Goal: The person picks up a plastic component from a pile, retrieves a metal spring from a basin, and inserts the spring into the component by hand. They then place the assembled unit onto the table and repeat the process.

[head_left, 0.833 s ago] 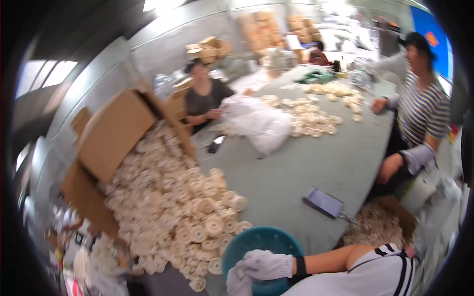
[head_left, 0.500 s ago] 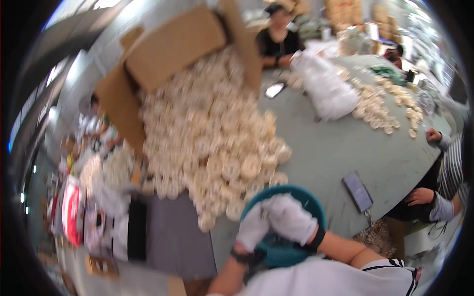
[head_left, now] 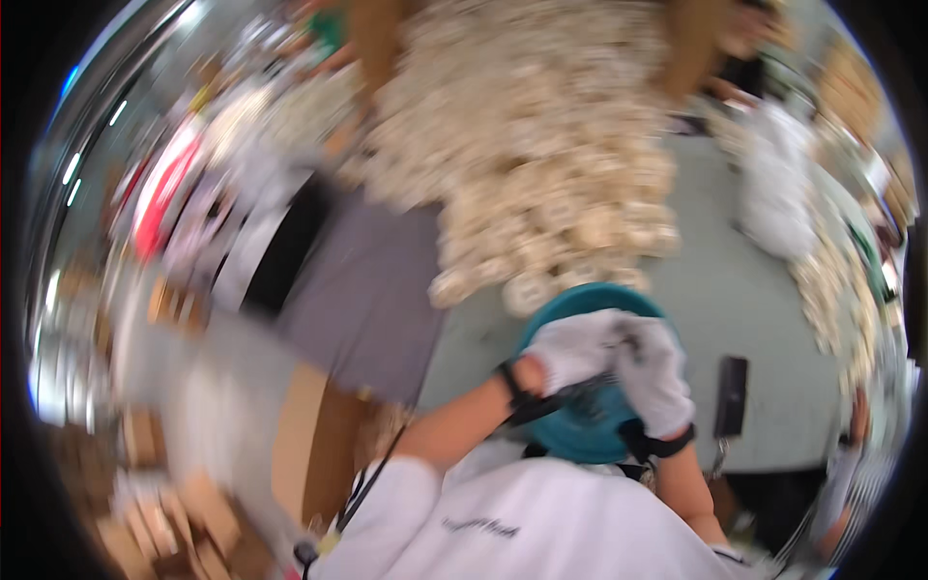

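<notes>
Both my hands wear white gloves and meet over a teal basin (head_left: 577, 443). My left hand (head_left: 576, 348) reaches in from the left, its fingers curled in against the other glove. Bent down at the wrist, my right hand (head_left: 657, 379) has its fingers closed beside the left ones. A small dark patch shows where the fingertips meet, but blur hides what they hold, if anything. Inside the basin lies something greyish, too smeared to name. Just beyond its far rim spreads a big heap of cream-coloured round discs (head_left: 556, 208).
A cardboard box (head_left: 375, 39) stands open behind the heap. Grey cloth (head_left: 372, 290) covers the table's left part. On the right lie a dark phone (head_left: 732, 396) and a white sack (head_left: 776, 184), with more discs beyond. Another person's arm (head_left: 858, 416) shows at the right edge.
The view has swung left and downward, so the heap and basin sit farther right and higher. My gloved hands stay together over the basin, now turned differently.
</notes>
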Available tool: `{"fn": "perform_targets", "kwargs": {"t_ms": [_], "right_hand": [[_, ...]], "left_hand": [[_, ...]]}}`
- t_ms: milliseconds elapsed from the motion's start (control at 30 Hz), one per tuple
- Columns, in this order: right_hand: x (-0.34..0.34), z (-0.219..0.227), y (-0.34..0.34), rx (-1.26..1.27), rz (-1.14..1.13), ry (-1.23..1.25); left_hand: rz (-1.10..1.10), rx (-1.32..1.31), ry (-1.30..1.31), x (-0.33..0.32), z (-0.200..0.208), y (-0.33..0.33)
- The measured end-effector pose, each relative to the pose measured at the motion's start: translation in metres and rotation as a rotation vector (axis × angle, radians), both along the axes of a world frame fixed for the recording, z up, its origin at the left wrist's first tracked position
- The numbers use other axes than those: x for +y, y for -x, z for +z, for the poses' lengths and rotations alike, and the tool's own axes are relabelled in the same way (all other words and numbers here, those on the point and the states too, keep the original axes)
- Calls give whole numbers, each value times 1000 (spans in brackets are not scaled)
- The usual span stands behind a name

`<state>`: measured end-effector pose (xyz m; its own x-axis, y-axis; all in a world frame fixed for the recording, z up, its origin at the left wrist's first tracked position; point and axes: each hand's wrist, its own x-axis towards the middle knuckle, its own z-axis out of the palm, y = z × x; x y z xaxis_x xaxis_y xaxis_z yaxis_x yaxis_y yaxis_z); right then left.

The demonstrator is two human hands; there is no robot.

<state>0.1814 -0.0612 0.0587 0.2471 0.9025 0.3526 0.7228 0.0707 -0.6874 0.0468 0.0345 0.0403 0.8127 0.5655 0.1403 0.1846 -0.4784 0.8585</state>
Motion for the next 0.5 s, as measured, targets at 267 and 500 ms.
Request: {"fn": "perform_targets", "kwargs": {"t_ms": [267,500], "right_hand": [[1,-10,24,397,31,143],[15,8,41,9,53,66]], "left_hand": [[341,118,14,-23,8,31],[475,-43,67,-22,10,45]]}}
